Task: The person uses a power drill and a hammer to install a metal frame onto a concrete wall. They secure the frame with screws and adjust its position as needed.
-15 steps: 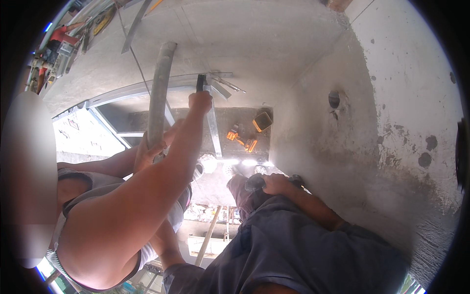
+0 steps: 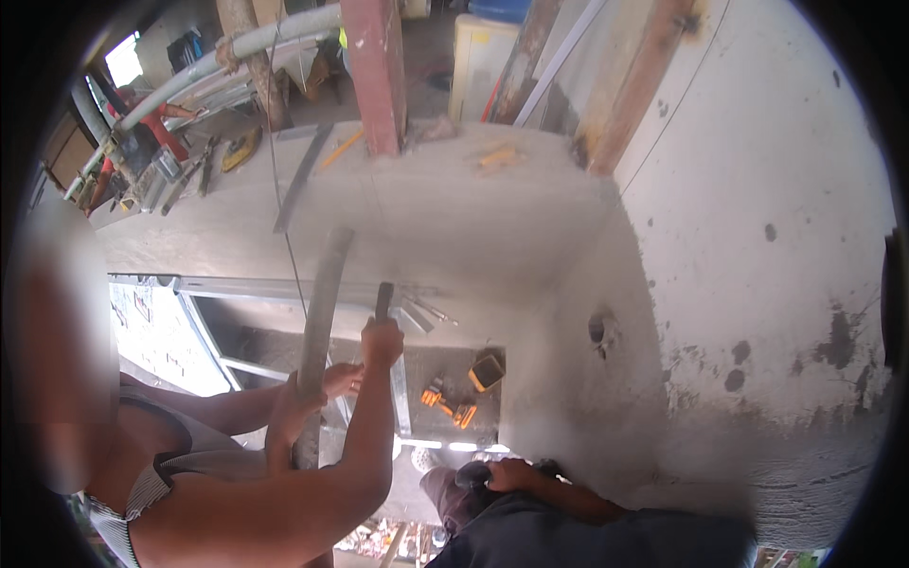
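Note:
My left hand (image 2: 295, 409) is wrapped round a long grey pole (image 2: 325, 312), which stands tilted in front of the metal frame; my forearm is mostly hidden behind a co-worker's arm. Low in the view, my right hand (image 2: 511, 475) closes on a dark, rounded thing (image 2: 475, 475) close to my leg; its kind I cannot make out. Beside the pole, the co-worker's fist (image 2: 382, 341) grips a black bar-like piece (image 2: 384, 301) pointing upward. The co-worker's other hand (image 2: 341, 380) is just right of the pole.
An orange-and-black cordless drill (image 2: 447, 404) and a yellow-rimmed box (image 2: 487, 373) lie in the recess. Metal pieces (image 2: 428, 310) rest on the ledge by the metal frame (image 2: 237, 286). A plastered wall (image 2: 606, 417) rises at right. A red post (image 2: 376, 76) stands beyond.
The view has tilted up, bringing the post and background into sight. My left hand stays on the pole and my right on the dark thing. The co-worker's fist still holds the black piece.

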Action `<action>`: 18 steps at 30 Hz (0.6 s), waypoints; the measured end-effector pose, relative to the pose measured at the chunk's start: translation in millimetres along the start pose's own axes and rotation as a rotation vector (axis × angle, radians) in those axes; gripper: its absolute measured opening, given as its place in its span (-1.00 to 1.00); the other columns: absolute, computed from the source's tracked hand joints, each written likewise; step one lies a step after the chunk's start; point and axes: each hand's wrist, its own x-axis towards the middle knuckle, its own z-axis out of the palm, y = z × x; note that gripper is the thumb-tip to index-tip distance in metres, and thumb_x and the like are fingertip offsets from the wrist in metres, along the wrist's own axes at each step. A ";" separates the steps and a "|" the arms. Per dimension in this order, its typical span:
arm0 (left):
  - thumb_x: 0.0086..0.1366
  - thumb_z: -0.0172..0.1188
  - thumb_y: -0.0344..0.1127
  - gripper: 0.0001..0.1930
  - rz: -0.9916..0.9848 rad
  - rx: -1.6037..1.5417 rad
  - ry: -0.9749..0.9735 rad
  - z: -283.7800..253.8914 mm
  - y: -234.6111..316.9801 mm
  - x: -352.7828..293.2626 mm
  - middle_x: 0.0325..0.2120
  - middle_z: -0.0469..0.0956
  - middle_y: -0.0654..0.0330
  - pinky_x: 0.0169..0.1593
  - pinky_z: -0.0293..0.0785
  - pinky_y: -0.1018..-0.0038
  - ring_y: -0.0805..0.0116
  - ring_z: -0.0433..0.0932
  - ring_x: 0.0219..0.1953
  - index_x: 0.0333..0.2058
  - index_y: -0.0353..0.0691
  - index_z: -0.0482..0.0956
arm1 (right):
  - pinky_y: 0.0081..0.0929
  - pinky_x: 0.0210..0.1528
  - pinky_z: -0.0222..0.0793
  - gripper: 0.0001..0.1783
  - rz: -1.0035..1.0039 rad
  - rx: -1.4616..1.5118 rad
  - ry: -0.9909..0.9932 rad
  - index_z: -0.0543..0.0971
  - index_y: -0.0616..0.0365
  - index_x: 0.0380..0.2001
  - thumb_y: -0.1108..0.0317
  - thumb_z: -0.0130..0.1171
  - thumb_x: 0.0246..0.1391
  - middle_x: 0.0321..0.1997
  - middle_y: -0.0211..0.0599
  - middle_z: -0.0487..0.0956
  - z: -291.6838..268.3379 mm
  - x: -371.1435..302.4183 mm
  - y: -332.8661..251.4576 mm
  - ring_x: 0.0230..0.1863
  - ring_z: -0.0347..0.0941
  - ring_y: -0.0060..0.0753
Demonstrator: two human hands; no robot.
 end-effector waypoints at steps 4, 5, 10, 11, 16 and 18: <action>0.38 0.15 0.08 -0.62 0.121 0.259 -0.063 -38.4 15.3 -25.7 -0.35 0.68 0.11 -0.21 0.56 0.30 0.11 0.65 -0.23 -0.27 -0.16 0.62 | 0.04 0.09 0.52 -0.29 -0.049 -0.051 0.025 0.52 0.06 0.19 -0.04 0.21 -0.03 -0.02 0.11 0.65 -6.4 4.3 -2.0 0.02 0.60 0.14; 0.36 0.16 0.07 -0.64 0.076 0.176 -0.014 -39.6 12.9 -31.5 -0.35 0.67 0.11 -0.21 0.56 0.29 0.10 0.65 -0.23 -0.25 -0.14 0.62 | 0.03 0.10 0.51 -0.29 -0.063 -0.058 0.017 0.52 0.06 0.19 -0.03 0.20 -0.03 0.00 0.11 0.65 -7.3 9.8 -5.5 0.03 0.60 0.13; 0.15 0.27 -0.20 -0.76 -0.202 -0.667 0.383 -126.7 2.5 -51.6 -0.33 0.59 0.05 -0.15 0.59 0.16 0.01 0.64 -0.22 -0.20 -0.08 0.61 | 0.02 0.15 0.48 -0.32 -0.050 -0.050 0.027 0.53 0.15 0.15 0.01 0.16 -0.02 0.06 0.11 0.63 -10.4 2.7 -10.5 0.10 0.57 0.12; 0.10 0.25 -0.29 -0.79 -0.205 -0.733 0.453 -165.5 -4.8 -57.0 -0.27 0.58 0.01 -0.16 0.59 0.12 -0.03 0.64 -0.25 -0.24 -0.07 0.61 | 0.02 0.16 0.47 -0.33 -0.062 -0.049 0.067 0.53 0.15 0.14 0.01 0.15 -0.01 0.06 0.11 0.63 -7.9 0.3 -5.7 0.09 0.57 0.14; 0.13 0.17 -0.44 -0.84 -0.406 -0.494 0.782 -285.4 -83.9 -98.0 -0.44 0.59 0.02 -0.34 0.58 0.20 -0.04 0.64 -0.44 -0.29 -0.06 0.57 | 0.05 0.12 0.50 -0.36 0.022 -0.038 -0.046 0.53 0.14 0.10 0.01 0.23 0.00 0.04 0.06 0.64 -8.4 -0.2 -15.3 0.08 0.57 0.14; 0.17 0.13 -0.49 -0.86 -0.419 -0.156 0.737 -312.3 -140.3 -129.2 -0.41 0.50 0.14 -0.30 0.53 0.42 0.25 0.58 -0.38 -0.29 -0.15 0.46 | 0.04 0.13 0.50 -0.36 0.054 -0.062 -0.055 0.52 0.12 0.12 0.03 0.24 -0.01 0.05 0.05 0.63 -13.0 -0.3 -18.6 0.10 0.56 0.13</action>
